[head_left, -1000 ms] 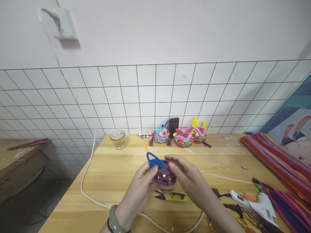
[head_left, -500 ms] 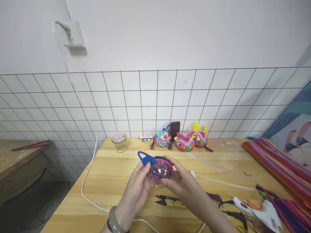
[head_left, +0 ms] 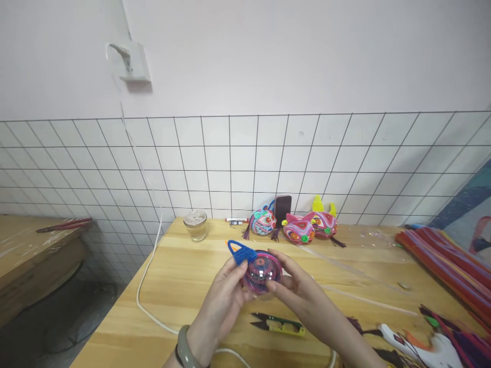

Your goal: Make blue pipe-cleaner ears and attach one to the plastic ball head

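Pink and purple coils fill the small round ball wound with fuzzy wire (head_left: 261,271), which sits just below the middle of the frame, held above the pale wooden table (head_left: 180,286) between both hands. A blue fuzzy wire loop (head_left: 240,251) stands up from the ball's upper left edge. The left hand (head_left: 224,301), a pale green bangle (head_left: 184,350) on its wrist, cups the ball from the left with fingers curled around it, the thumb pressing near the loop. The right hand (head_left: 297,289) closes on the ball from the right and below, fingertips on its surface.

Directly below the hands, small thread snips with yellow-green handles (head_left: 278,323) lie flat on the table. A white cord (head_left: 148,301) trails along the table's left edge. Toward the back, against the white wire grid panel (head_left: 245,163), stand a clear glass jar (head_left: 195,226) and three finished colourful ball figures (head_left: 297,227), with a dark phone (head_left: 283,208) propped behind them. At the right edge lies a long bundle of red and purple fuzzy wires (head_left: 445,260); in the lower right corner rests a white glue gun (head_left: 433,350).
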`<state>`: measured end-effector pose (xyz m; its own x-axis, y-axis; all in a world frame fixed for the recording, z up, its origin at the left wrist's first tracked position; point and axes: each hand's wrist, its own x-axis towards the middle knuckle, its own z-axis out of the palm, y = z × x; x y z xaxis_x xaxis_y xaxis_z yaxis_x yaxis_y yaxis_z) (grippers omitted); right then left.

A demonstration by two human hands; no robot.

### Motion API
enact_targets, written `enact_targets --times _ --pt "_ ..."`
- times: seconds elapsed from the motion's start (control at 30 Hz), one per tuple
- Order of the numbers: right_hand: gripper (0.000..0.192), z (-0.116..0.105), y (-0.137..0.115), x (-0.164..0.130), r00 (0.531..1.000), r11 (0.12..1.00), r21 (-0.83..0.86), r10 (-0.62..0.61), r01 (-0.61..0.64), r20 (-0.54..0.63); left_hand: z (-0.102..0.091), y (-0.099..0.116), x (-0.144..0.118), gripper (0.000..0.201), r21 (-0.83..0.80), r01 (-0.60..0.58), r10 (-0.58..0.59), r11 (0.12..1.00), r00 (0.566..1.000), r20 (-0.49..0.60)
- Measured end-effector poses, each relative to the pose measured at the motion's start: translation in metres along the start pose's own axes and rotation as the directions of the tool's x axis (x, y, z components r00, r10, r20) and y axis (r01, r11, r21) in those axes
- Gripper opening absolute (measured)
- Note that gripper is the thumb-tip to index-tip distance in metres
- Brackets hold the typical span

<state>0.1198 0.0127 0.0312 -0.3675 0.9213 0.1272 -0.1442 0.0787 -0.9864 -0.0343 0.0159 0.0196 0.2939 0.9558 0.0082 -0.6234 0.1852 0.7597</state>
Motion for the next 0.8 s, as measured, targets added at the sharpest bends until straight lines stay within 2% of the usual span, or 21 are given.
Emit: enact_targets --times 0.27,0.43,0.57,0.8 --pt "0.042 -0.009 0.002 0.001 0.999 1.0 -0.01 -0.018 0.019 0.043 -0.001 0.007 -0.004 0.026 0.01 0.026 -0.026 1.0 0.999 0.042" --pt "0.051 -0.007 0.007 0.0 0.999 1.0 -0.012 0.015 -0.014 0.043 -0.004 0.006 -0.001 0.025 0.041 0.028 -0.028 0.999 1.0 -0.004" --pt "0.054 -0.003 0.012 -0.002 1.0 0.993 -0.117 0.002 -0.002 0.005 -0.006 0.004 0.0 0.022 0.07 0.007 -0.002 0.998 0.998 -0.063" --pt "0.048 0.003 0.007 -0.005 0.993 0.946 -0.307 -0.117 0.107 -0.015 -0.005 0.004 0.002 0.016 0.059 -0.004 0.01 0.998 0.995 -0.097"
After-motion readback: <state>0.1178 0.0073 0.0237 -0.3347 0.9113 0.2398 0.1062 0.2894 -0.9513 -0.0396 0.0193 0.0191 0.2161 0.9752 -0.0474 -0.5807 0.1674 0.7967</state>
